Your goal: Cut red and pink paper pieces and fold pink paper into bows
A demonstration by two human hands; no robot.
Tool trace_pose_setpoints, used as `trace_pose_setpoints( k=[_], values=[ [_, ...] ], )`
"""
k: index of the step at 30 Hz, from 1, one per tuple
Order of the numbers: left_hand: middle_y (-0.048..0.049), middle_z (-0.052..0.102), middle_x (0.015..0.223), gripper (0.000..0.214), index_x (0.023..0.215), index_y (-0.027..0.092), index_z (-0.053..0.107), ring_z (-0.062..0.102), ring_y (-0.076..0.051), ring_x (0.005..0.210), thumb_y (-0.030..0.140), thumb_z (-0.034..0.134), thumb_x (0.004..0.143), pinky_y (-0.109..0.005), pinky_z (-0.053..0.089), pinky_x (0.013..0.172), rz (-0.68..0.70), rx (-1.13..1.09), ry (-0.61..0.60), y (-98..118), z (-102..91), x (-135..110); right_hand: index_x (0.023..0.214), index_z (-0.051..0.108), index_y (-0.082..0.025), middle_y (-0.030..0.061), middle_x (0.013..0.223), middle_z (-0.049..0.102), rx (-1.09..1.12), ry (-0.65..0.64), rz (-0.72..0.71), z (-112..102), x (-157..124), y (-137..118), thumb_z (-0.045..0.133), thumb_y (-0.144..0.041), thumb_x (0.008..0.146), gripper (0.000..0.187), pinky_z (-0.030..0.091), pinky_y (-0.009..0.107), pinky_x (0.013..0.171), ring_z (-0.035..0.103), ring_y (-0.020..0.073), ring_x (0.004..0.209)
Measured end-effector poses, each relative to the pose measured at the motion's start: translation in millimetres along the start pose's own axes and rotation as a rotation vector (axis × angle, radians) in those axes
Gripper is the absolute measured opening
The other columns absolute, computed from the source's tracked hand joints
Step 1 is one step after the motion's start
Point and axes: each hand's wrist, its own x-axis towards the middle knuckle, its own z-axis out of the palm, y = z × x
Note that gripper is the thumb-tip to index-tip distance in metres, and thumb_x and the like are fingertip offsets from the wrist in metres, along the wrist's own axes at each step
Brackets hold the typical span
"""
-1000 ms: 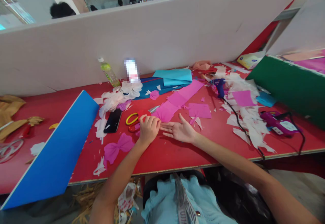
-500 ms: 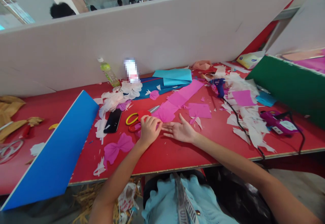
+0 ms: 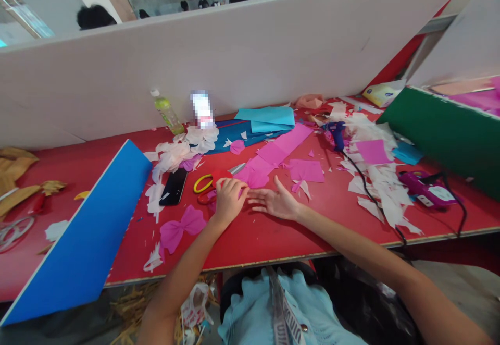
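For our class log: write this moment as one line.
left hand: curled on pink paper | right hand: flat, open on table | scissors: beside left hand

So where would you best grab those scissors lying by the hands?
Probably by the yellow loop of the scissors, coming from above on the left side. They lie flat with the handles towards the phone, and the left hand partly covers the red loop.
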Motion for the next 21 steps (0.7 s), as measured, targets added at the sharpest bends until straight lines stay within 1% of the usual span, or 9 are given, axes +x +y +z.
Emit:
trace_pose_setpoints(
  k=[5,9,12,15,21],
  values=[
    [-0.0001,0.064,0.080,0.010,0.078,0.021,0.056,0.054,-0.016,0.082,0.025,0.049,0.085,-0.037,0.032,0.089,0.037,-0.014,-0.009,-1.2,0.6,-0.8,0.109,0.058,-0.009,0.0162,0.119,0.055,-0.022,0.006,0.013,0.1,0.3,-0.8,0.001,-0.067,0.081,0.087,0.034,0.039,0.096,0.048,0.0222,0.112],
    [-0.0003,0.064,0.078,0.012,0.078,0.020,0.055,0.054,-0.015,0.080,0.023,0.047,0.086,-0.038,0.031,0.091,0.114,0.020,-0.002,-0.6,-0.1,-1.3,0.106,0.060,-0.009,0.0174,0.117,0.056,-0.013,0.045,-0.007,0.0,0.7,-4.2,0.003,-0.069,0.080,0.086,0.033,0.039,0.098,0.046,0.0231,0.115],
    [-0.0008,0.064,0.078,0.013,0.078,0.020,0.055,0.054,-0.015,0.079,0.022,0.046,0.086,-0.040,0.030,0.093,0.174,0.067,-0.016,-0.8,-1.3,-1.2,0.109,0.058,-0.010,0.0180,0.119,0.055,0.000,0.076,-0.015,-0.9,0.7,-7.2,0.006,-0.070,0.080,0.084,0.031,0.040,0.099,0.045,0.0229,0.116],
    [-0.0012,0.063,0.078,0.013,0.079,0.019,0.056,0.053,-0.016,0.080,0.021,0.045,0.086,-0.039,0.030,0.093,0.191,0.083,-0.020,-1.9,-2.0,-1.1,0.110,0.056,-0.009,0.0192,0.119,0.054,0.033,0.072,-0.001,-1.9,0.4,-8.7,0.007,-0.071,0.079,0.084,0.030,0.042,0.100,0.044,0.0233,0.117],
    [-0.0008,0.063,0.078,0.012,0.079,0.019,0.055,0.053,-0.015,0.079,0.021,0.046,0.086,-0.038,0.030,0.092,0.204,0.066,-0.005,-1.7,-2.1,-1.3,0.104,0.058,-0.009,0.0196,0.118,0.054,0.129,0.051,0.020,-2.0,0.1,-8.0,0.009,-0.069,0.080,0.082,0.032,0.042,0.098,0.044,0.0245,0.117]
  ],
)
